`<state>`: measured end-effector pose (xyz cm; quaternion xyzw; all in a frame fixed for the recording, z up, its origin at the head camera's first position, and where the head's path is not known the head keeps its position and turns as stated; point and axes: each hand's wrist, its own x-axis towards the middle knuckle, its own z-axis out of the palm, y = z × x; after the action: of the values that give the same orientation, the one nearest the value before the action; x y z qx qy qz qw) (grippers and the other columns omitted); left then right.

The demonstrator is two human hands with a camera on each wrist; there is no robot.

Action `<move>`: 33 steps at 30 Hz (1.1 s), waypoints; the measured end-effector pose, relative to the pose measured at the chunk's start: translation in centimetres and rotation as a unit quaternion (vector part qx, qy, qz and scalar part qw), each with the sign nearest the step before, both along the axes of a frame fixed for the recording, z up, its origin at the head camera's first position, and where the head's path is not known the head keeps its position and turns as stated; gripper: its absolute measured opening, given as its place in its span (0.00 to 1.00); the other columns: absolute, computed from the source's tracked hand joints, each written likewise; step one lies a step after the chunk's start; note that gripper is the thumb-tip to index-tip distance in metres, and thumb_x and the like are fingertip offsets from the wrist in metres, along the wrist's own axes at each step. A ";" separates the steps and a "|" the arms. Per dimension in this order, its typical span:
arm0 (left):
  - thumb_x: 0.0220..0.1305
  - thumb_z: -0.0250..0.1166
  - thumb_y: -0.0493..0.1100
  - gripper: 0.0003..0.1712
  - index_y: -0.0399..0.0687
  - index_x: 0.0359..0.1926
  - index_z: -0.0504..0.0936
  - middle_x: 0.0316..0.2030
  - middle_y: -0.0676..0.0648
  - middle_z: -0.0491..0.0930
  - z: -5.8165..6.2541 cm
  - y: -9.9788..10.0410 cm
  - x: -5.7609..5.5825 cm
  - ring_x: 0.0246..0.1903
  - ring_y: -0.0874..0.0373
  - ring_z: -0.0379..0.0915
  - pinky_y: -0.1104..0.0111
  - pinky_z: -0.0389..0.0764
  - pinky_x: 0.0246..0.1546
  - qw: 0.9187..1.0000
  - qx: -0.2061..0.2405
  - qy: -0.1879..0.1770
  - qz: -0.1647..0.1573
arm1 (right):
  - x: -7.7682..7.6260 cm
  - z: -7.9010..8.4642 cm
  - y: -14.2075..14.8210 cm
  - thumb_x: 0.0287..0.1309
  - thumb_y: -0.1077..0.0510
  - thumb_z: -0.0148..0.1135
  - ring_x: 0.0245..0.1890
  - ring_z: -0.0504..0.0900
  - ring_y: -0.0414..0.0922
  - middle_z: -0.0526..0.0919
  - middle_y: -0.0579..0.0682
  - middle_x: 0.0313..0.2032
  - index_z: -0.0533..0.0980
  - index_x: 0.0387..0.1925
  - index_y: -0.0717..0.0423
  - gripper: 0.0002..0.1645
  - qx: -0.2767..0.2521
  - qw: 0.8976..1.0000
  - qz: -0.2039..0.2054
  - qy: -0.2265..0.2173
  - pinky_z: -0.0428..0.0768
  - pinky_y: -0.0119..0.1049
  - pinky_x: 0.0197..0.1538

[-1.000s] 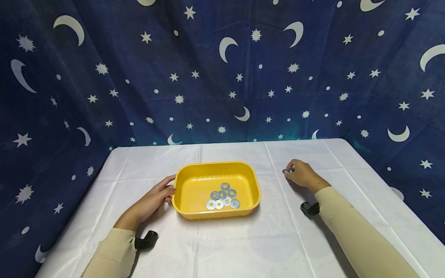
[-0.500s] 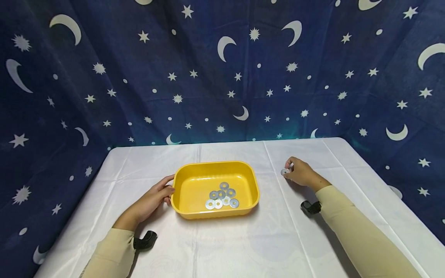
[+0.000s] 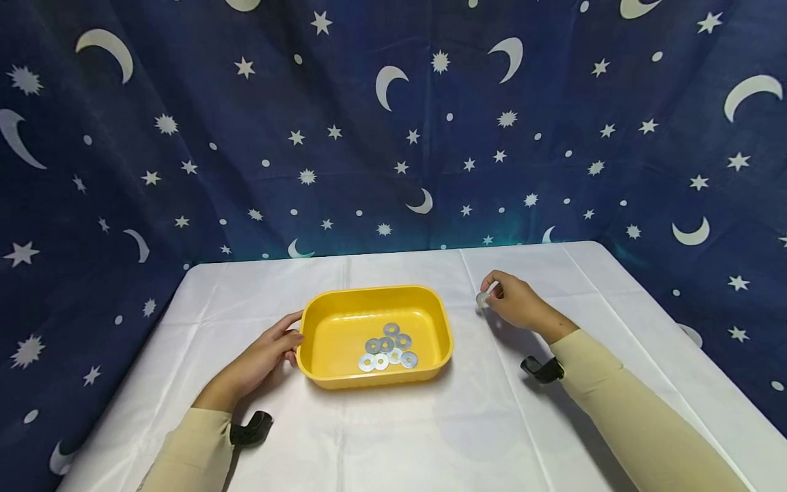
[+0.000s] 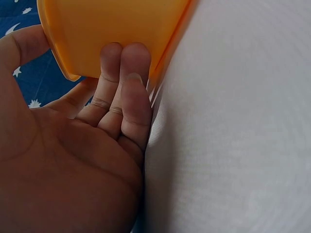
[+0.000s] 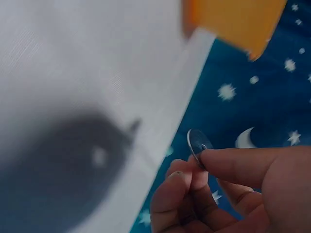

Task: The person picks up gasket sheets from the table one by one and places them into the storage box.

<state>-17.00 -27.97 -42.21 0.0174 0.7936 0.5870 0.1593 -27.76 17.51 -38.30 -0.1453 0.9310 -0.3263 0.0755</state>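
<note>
My right hand (image 3: 516,301) pinches a metal washer (image 3: 482,299) between thumb and fingertips, raised above the white cloth to the right of a yellow tray (image 3: 375,384). In the right wrist view the washer (image 5: 195,143) stands nearly edge-on between the digits. At the tray's left end, my left hand (image 3: 261,359) grips the wall. The left wrist view has its thumb over the rim and fingertips against the tray's outer side (image 4: 82,43). Several flat silver washers (image 3: 385,344) lie inside the tray, some overlapping, towards its front right.
A white cloth (image 3: 430,437) with fold creases covers the table. Behind it and at both sides hangs a dark blue curtain (image 3: 344,191) with moons and stars. A black wrist camera (image 3: 252,429) sits on the left wrist and another wrist camera (image 3: 542,370) on the right.
My right hand has lifted the washer off the cloth and moved it left, towards the tray. The left hand keeps its grip. The head view has shifted slightly.
</note>
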 end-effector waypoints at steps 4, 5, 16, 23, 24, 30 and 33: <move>0.75 0.51 0.48 0.34 0.49 0.77 0.53 0.41 0.44 0.74 -0.1 -0.3 0.2 0.33 0.58 0.72 0.74 0.73 0.45 1.000 -0.001 -0.004 0.004 | 1.2 1.2 -2.1 0.65 0.66 0.57 0.26 0.72 0.45 0.75 0.53 0.30 0.72 0.46 0.58 0.09 -0.040 0.999 0.020 0.012 0.73 0.35 0.30; 0.75 0.52 0.47 0.34 0.49 0.77 0.53 0.41 0.44 0.74 -0.1 -0.3 0.2 0.33 0.58 0.72 0.74 0.74 0.44 1.000 0.001 -0.003 0.004 | 1.6 1.6 -2.7 0.65 0.67 0.58 0.27 0.72 0.46 0.76 0.53 0.30 0.72 0.46 0.58 0.09 -0.050 0.998 0.024 0.012 0.74 0.34 0.31; 0.75 0.51 0.47 0.34 0.50 0.77 0.54 0.41 0.43 0.73 -0.1 0.0 0.0 0.33 0.58 0.71 0.74 0.75 0.43 1.000 0.001 -0.002 -0.001 | 5.0 2.6 -9.6 0.64 0.70 0.60 0.30 0.78 0.47 0.76 0.54 0.33 0.75 0.45 0.56 0.10 -0.146 0.985 0.085 -0.045 0.84 0.41 0.41; 0.75 0.51 0.46 0.34 0.49 0.77 0.54 0.41 0.44 0.73 -0.1 0.1 0.0 0.32 0.58 0.71 0.74 0.75 0.42 1.000 0.001 -0.002 0.001 | 6.0 1.8 -13.6 0.61 0.72 0.58 0.27 0.77 0.45 0.76 0.52 0.30 0.76 0.43 0.57 0.12 -0.161 0.976 0.139 -0.041 0.80 0.32 0.34; 0.75 0.51 0.46 0.34 0.49 0.77 0.53 0.40 0.44 0.73 -0.1 0.1 0.0 0.32 0.58 0.71 0.74 0.75 0.42 1.000 0.002 -0.002 0.000 | 6.1 1.7 -14.1 0.61 0.72 0.57 0.26 0.78 0.45 0.77 0.52 0.30 0.76 0.43 0.57 0.12 -0.159 0.976 0.142 -0.039 0.79 0.32 0.33; 0.74 0.52 0.46 0.33 0.49 0.76 0.54 0.40 0.44 0.74 -0.3 0.0 -0.1 0.31 0.59 0.71 0.74 0.75 0.41 1.000 0.013 0.003 0.000 | 6.1 0.8 -16.5 0.62 0.68 0.61 0.25 0.75 0.44 0.79 0.50 0.32 0.77 0.41 0.51 0.10 -0.124 0.982 0.138 -0.032 0.75 0.30 0.27; 0.75 0.52 0.45 0.33 0.48 0.76 0.55 0.40 0.44 0.73 -0.4 -0.1 -0.1 0.31 0.59 0.71 0.74 0.76 0.41 1.000 0.015 0.005 0.000 | 5.9 0.3 -17.6 0.63 0.67 0.61 0.25 0.74 0.42 0.80 0.49 0.34 0.78 0.40 0.50 0.09 -0.103 0.984 0.143 -0.030 0.72 0.29 0.26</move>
<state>-17.07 -28.11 -42.57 0.0228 0.7853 0.5989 0.1550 -21.83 -0.05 -37.97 -0.2742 0.8594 -0.4103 0.1340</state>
